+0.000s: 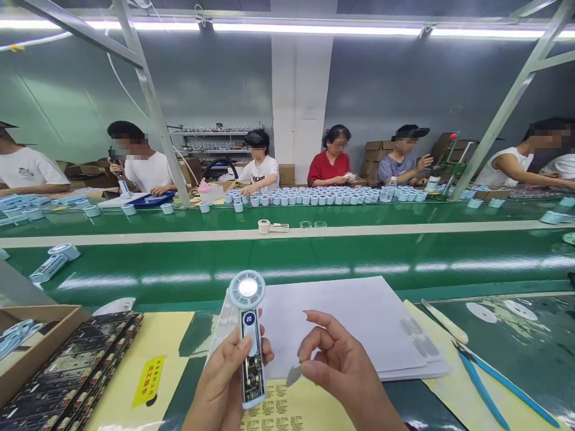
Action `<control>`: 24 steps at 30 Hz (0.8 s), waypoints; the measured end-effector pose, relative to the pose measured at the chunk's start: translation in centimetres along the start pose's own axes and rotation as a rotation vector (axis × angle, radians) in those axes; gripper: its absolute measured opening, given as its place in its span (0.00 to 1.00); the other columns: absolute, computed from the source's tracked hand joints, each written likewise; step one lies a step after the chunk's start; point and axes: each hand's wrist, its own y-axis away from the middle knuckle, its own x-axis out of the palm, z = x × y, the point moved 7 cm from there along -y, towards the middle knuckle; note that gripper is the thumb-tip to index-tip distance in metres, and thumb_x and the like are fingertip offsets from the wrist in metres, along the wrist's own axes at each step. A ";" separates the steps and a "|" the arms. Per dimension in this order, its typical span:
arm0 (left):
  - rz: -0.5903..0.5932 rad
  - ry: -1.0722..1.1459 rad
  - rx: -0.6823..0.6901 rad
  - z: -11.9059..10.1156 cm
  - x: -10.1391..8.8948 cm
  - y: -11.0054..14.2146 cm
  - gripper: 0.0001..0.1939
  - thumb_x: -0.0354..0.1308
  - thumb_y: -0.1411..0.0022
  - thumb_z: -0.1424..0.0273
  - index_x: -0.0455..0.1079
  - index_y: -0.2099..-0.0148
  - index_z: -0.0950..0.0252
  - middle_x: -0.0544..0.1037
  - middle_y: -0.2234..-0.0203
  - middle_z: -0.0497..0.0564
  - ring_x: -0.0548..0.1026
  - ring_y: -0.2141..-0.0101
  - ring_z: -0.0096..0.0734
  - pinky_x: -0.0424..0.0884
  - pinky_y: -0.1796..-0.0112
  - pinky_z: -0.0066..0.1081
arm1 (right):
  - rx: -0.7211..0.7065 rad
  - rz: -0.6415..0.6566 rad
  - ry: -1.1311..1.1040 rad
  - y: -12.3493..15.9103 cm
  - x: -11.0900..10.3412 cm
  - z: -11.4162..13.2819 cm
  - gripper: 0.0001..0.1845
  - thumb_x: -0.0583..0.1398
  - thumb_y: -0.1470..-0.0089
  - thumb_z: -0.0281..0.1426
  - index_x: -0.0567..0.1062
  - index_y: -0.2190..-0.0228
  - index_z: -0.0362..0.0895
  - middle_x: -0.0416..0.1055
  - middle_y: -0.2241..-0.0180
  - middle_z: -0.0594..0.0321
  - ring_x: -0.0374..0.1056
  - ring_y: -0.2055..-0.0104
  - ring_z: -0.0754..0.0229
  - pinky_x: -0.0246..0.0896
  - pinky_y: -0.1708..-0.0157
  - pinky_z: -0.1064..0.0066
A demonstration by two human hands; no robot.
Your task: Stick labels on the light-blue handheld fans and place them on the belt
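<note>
Nearest on my feed, I am holding one light-blue handheld device (253, 365) upright in the left hand (220, 374), the thumb pressing on its front and the other fingers wrapping round it; just beside it, with the right hand (336, 359), I am pinching one small grey piece (294, 376) between the thumb and a bent finger, while the index finger is arching apart from both. Below, one printed yellow sheet (287, 413) is lying under one white paper stack (341, 305) that is bearing four grey patches (420, 347). To the right I am seeing one pair of pliers (481, 386), one knife (447, 323) and two white discs (481, 312); to the left, one carton (31, 368) is standing beside dark circuit boards (81, 365) I cannot count. Farther off, one white device (273, 227) is lying near two clear rings (306, 227), and at least seven people (330, 167) are lining the far side behind uncountable light-blue parts (309, 199)
</note>
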 end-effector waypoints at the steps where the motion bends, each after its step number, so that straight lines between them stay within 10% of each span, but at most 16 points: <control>1: -0.013 0.067 -0.038 0.2 0.0 -0.1 0.18 0.68 0.46 0.73 0.76 0.52 0.71 0.76 0.72 0.53 0.74 0.73 0.27 0.75 0.70 0.25 | -0.003 0.003 -0.004 0.3 0.5 0.0 0.33 0.74 0.57 0.39 0.71 0.51 0.48 0.75 0.72 0.67 0.68 0.73 0.63 0.58 0.74 0.73; 6: -0.193 0.424 -0.262 1.4 0.4 -0.2 0.10 0.49 0.30 0.73 0.70 0.56 0.71 0.69 0.77 0.46 0.68 0.84 0.16 0.70 0.82 0.15 | -0.012 -0.041 0.027 1.4 3.0 0.1 0.30 0.74 0.59 0.36 0.72 0.54 0.47 0.76 0.75 0.66 0.71 0.48 0.46 0.65 0.50 0.58; 10: -0.315 0.446 -0.330 1.9 0.9 0.4 0.08 0.53 0.31 0.70 0.68 0.57 0.70 0.71 0.77 0.47 0.71 0.84 0.19 0.72 0.82 0.16 | -0.029 -0.043 0.062 1.6 4.7 0.5 0.27 0.72 0.58 0.32 0.72 0.55 0.47 0.78 0.76 0.66 0.66 0.41 0.45 0.54 0.39 0.50; 24: -0.377 0.430 -0.273 2.1 1.2 0.4 0.04 0.56 0.33 0.73 0.68 0.60 0.68 0.71 0.77 0.47 0.71 0.82 0.18 0.72 0.81 0.17 | 0.016 -0.103 0.043 0.6 5.4 0.5 0.25 0.70 0.58 0.28 0.73 0.56 0.46 0.81 0.74 0.65 0.71 0.45 0.47 0.64 0.43 0.53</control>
